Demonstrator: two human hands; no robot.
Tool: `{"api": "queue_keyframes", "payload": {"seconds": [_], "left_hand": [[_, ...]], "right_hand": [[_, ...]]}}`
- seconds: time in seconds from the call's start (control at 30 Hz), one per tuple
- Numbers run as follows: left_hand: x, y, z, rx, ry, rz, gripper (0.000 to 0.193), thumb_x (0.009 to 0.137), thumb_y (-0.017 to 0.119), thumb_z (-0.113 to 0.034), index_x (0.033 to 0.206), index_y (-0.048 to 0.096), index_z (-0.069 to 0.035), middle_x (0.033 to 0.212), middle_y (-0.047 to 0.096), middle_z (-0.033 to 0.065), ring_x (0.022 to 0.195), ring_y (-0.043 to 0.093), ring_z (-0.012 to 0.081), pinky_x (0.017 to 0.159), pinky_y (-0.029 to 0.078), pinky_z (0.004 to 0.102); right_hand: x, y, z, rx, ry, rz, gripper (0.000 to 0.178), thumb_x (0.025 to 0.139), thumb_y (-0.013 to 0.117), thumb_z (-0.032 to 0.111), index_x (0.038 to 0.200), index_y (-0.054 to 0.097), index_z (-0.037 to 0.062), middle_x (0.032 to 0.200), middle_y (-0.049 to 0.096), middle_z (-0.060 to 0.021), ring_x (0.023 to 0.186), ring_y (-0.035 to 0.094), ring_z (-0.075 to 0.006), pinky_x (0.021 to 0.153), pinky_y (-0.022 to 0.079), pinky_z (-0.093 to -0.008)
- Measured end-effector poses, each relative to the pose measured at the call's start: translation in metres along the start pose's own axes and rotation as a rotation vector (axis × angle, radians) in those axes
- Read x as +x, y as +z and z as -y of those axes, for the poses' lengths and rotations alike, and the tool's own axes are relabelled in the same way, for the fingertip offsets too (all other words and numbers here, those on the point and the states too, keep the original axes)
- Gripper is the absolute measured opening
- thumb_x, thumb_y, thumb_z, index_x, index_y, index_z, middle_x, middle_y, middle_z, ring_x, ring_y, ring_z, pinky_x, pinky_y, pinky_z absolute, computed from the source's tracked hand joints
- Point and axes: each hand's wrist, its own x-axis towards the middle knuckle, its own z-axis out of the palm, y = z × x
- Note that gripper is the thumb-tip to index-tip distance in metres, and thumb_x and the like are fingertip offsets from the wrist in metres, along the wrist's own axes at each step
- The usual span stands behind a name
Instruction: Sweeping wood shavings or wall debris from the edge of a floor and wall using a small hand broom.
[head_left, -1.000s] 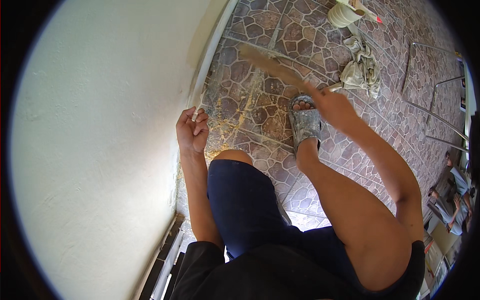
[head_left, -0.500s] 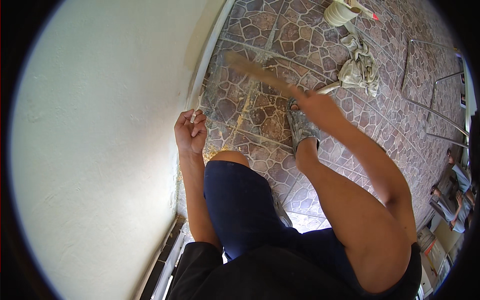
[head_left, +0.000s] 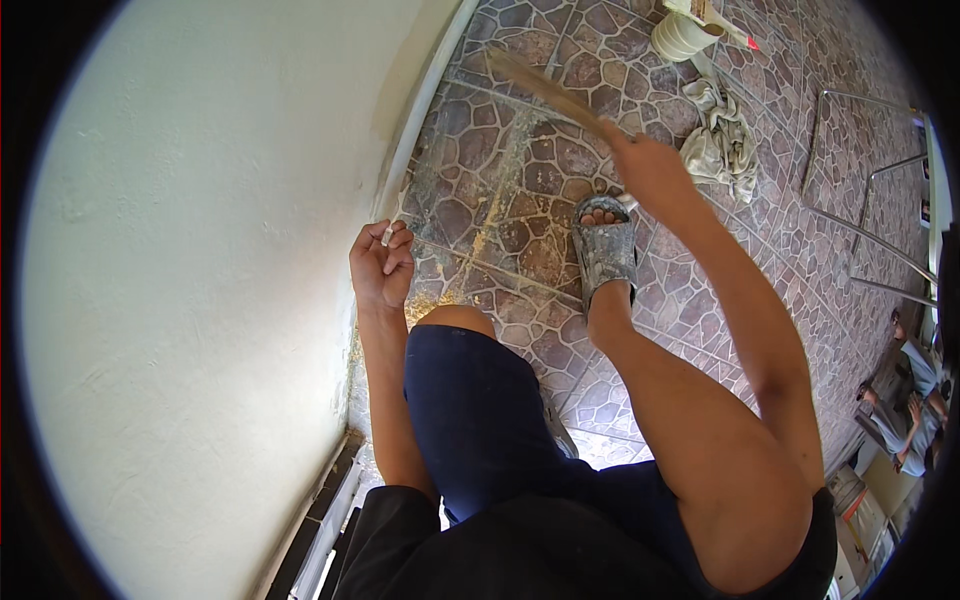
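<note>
My right hand point(head_left: 655, 175) is wrapped around one end of a long tan tool point(head_left: 548, 90), which looks like a small straw broom but is blurred. It is raised over the floor, its far end pointing up and left toward the wall. My left hand point(head_left: 382, 265) is beside the wall, palm up, with curled fingers. A small white strip point(head_left: 387, 236) shows at those fingers; whether it is held or wrapped on a finger I cannot tell. Yellowish crumbs point(head_left: 430, 305) lie on the floor near my left hand and run in a streak along the tile joint.
The pale wall point(head_left: 200, 280) rises close on the left. A crumpled cloth point(head_left: 722, 145) and a cream bucket point(head_left: 683, 38) with a tool across it lie ahead right. My sandalled foot point(head_left: 606, 250) is on the stone-patterned floor. A metal frame point(head_left: 868, 220) and people point(head_left: 905, 420) are farther right.
My right hand has moved slightly right and up, with the tan tool lifting along with it, uncovering my sandal's front. My left hand has stayed in place.
</note>
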Motion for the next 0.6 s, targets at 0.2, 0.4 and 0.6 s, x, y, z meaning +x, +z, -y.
{"api": "queue_keyframes", "payload": {"seconds": [0.2,0.4,0.6], "left_hand": [[-0.001,-0.003,-0.005,-0.034,-0.001,0.025,0.015,0.091,0.052,0.001,0.103,0.044,0.005,0.095,0.048,0.0139,0.076,0.046,0.0153,0.035,0.030,0.0174],[0.000,-0.002,-0.006,-0.008,-0.018,0.030,0.013,0.090,0.052,0.001,0.100,0.045,0.006,0.094,0.048,0.0133,0.074,0.045,0.0151,0.035,0.031,0.0172],[-0.002,0.004,0.001,0.044,-0.002,0.009,0.011,0.090,0.052,0.000,0.098,0.047,0.006,0.091,0.048,0.0130,0.073,0.045,0.0147,0.036,0.032,0.0173]], "right_hand": [[-0.051,0.098,0.112,0.123,-0.354,0.157,0.065,0.091,0.055,0.007,0.152,0.034,0.0139,0.096,0.065,-0.0256,0.076,0.069,-0.0415,0.063,0.057,-0.0485],[-0.093,0.044,0.072,0.134,-0.541,0.310,0.065,0.093,0.053,0.006,0.154,0.034,0.0167,0.095,0.065,-0.0250,0.072,0.070,-0.0369,0.059,0.058,-0.0454],[-0.095,-0.002,0.009,-0.040,-0.204,0.275,0.064,0.092,0.055,0.007,0.153,0.036,0.0171,0.093,0.063,-0.0252,0.071,0.070,-0.0379,0.058,0.057,-0.0471]]}}
